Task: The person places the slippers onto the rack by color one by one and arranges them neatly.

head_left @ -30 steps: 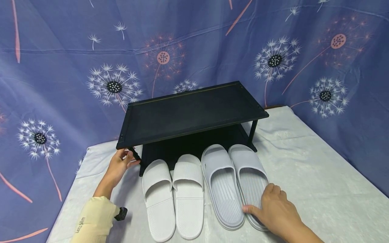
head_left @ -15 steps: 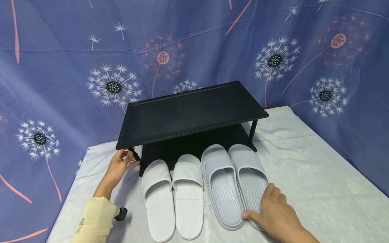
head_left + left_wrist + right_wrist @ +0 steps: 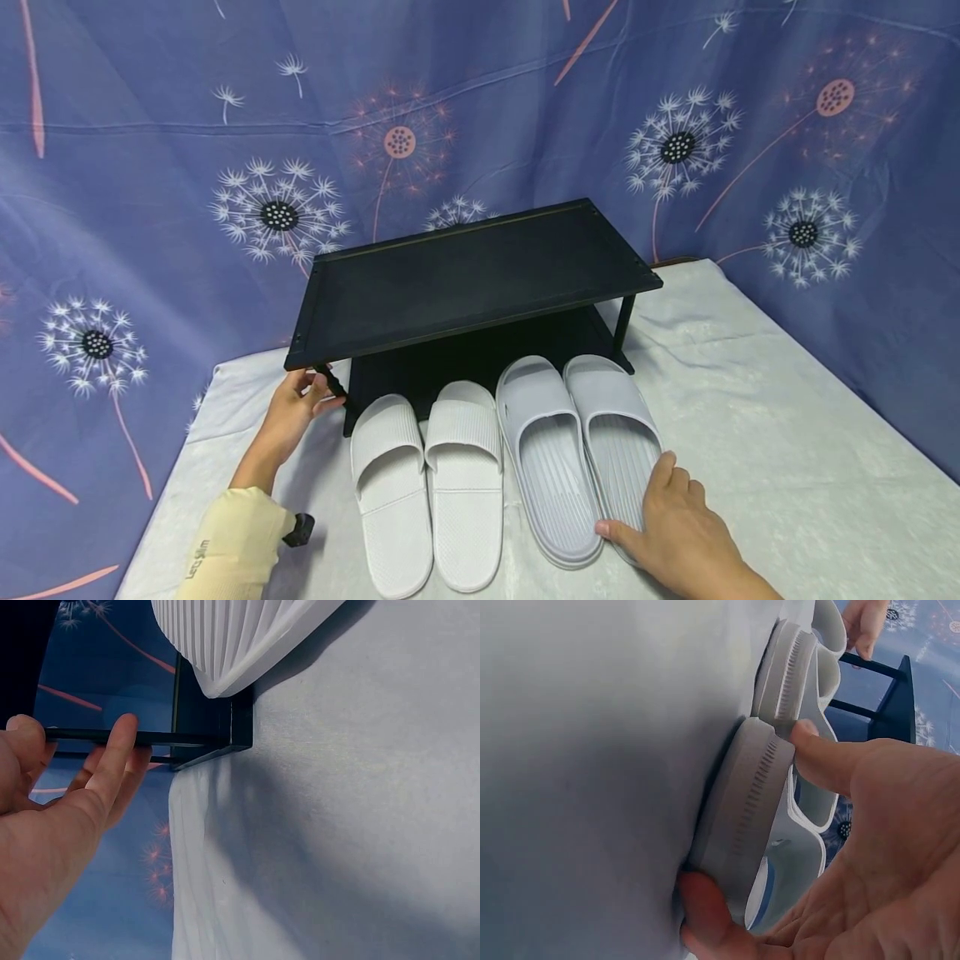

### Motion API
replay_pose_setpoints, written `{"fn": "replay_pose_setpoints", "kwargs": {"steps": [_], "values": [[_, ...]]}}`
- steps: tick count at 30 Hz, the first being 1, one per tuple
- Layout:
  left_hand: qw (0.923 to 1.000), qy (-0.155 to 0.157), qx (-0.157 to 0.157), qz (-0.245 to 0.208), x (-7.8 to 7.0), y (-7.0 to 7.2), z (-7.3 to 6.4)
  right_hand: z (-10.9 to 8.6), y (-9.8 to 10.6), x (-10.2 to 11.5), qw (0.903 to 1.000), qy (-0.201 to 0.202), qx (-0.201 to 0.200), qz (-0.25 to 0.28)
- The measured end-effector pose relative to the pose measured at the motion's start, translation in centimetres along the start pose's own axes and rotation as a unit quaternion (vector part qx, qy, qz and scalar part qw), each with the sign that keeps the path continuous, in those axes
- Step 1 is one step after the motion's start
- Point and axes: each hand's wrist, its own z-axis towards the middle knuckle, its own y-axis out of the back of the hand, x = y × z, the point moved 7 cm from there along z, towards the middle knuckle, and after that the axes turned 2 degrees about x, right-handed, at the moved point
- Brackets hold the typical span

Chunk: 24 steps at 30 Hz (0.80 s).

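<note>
A low black two-tier shoe rack [image 3: 480, 283] stands at the back of the table. My left hand [image 3: 288, 417] holds its front left post [image 3: 172, 739], thumb and fingers on either side of the bar in the left wrist view. Two white slippers [image 3: 467, 517] lie side by side in front of the rack, toes at the lower shelf. To their right is a pair of pale grey slippers [image 3: 551, 475], toes also at the rack. My right hand [image 3: 686, 529] grips the rightmost grey slipper [image 3: 742, 802] near the heel, thumb at the inner edge and fingers along the outer side.
A white cloth [image 3: 795, 433] covers the table. Behind it hangs a blue curtain [image 3: 510, 100] with dandelion prints. The rack's top shelf overhangs the lower shelf [image 3: 487, 350], and its right post [image 3: 624, 323] stands behind the grey slippers.
My right hand has shifted very slightly left at the grey slipper's heel. The left hand, the rack and the white slippers stay as they were.
</note>
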Motion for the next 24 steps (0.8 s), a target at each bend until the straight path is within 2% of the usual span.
{"fn": "replay_pose_setpoints", "kwargs": {"steps": [9,12,19,24], "values": [[1.0000,-0.006,0.001,-0.007,0.3,0.1,0.1,0.3,-0.2,-0.4,0.9987,-0.024,0.044,0.014],[1.0000,0.003,0.000,-0.003,0.2,0.1,0.1,0.3,0.0,-0.3,0.9989,-0.019,0.038,0.018],[1.0000,0.000,-0.003,-0.008,0.1,-0.1,0.0,0.3,0.4,-0.4,0.9993,-0.017,0.026,0.021],[1.0000,-0.001,-0.005,-0.009,0.0,0.0,0.0,0.3,1.5,-0.5,0.9995,-0.011,-0.006,0.029]]}}
